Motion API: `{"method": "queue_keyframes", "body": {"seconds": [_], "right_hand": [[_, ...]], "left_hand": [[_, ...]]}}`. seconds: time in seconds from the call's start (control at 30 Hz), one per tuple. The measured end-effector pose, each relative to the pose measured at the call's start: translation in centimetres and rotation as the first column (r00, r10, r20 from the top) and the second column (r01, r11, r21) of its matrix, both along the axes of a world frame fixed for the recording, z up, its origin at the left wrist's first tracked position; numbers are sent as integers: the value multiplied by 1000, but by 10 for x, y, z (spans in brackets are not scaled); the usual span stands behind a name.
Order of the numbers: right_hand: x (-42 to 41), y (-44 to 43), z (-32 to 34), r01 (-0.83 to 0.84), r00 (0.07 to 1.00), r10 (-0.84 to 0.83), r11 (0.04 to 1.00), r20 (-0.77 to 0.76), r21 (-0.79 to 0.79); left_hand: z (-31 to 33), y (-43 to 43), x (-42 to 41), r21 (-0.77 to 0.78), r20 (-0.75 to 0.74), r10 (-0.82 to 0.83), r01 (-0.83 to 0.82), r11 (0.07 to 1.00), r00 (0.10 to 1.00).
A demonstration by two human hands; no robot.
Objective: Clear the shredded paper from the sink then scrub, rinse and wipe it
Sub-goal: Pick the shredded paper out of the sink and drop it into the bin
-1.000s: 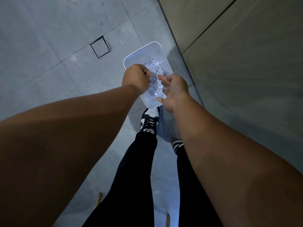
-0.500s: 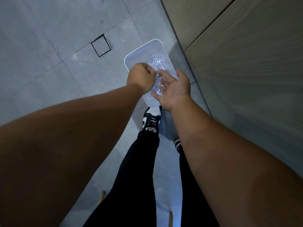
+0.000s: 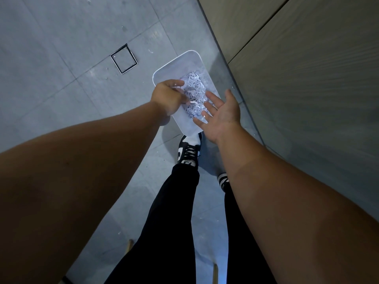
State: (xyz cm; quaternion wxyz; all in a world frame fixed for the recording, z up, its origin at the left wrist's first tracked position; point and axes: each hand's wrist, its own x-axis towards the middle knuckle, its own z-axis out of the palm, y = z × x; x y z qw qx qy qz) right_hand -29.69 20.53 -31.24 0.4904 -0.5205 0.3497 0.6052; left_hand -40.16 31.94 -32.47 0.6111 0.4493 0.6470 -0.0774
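- While both hands hang over a white bin (image 3: 191, 128) on the floor, the shredded paper (image 3: 193, 93) lies heaped inside it, toward the far end.
- The left hand (image 3: 169, 97) is curled loosely, knuckles up, its fingers bent toward the heap; whether any shreds are pinched in it cannot be told, though one scrap (image 3: 192, 102) shows pale just beside its fingertips.
- The right hand (image 3: 222, 112) is spread flat, palm up, gripping nothing; a scrap or two looks stuck near its fingers.
- The sink is out of view, so how much paper remains there cannot be judged.
- The shreds look very light, loose and limp. They would likely drift, scatter and cling to damp skin rather than drop cleanly.
- A good hold is probably a cupped scoop with both palms under a clump, squeezed gently, not a fingertip pinch.
- A few white specks (image 3: 150, 51) lie on the grey floor (image 3: 61, 58) to the left, near a square drain (image 3: 124, 59), which suggests bits escape easily.
- The person's shoe (image 3: 188, 149) stands just near of the bin.
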Motion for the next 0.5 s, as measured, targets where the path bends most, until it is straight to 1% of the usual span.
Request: {"method": "queue_keyframes", "body": {"seconds": [0.03,0.1,0.17,0.2,0.23,0.27,0.3,0.47,0.5], "right_hand": [[0,1,-2,-9,1000,9,1000,6,-2],[-3,3,-4,-78,995,80,996,51,-41],[-8,6,-4,-238,951,260,961,165,-140],[-10,6,-5,-332,897,375,921,236,-202],[-12,6,-6,-403,832,466,881,301,-249],[-15,6,-8,-452,772,527,848,355,-277],[-17,6,-10,-479,731,560,828,390,-292],[-23,15,-19,-497,600,631,776,492,-388],[-24,16,-22,-492,586,635,772,503,-401]], "left_hand": [[1,0,-1,-32,10,18,-18,999,1000],[8,-2,1,-103,44,129,-124,987,991],[13,-2,3,-148,65,268,-256,955,961],[15,-3,4,-162,76,304,-289,944,950],[15,-3,3,-176,83,320,-303,937,944],[17,-4,2,-189,88,325,-305,933,942],[18,-4,2,-199,88,324,-302,932,942],[27,-4,0,-163,85,281,-265,950,956],[27,-3,-1,-153,75,272,-258,954,959]]}}
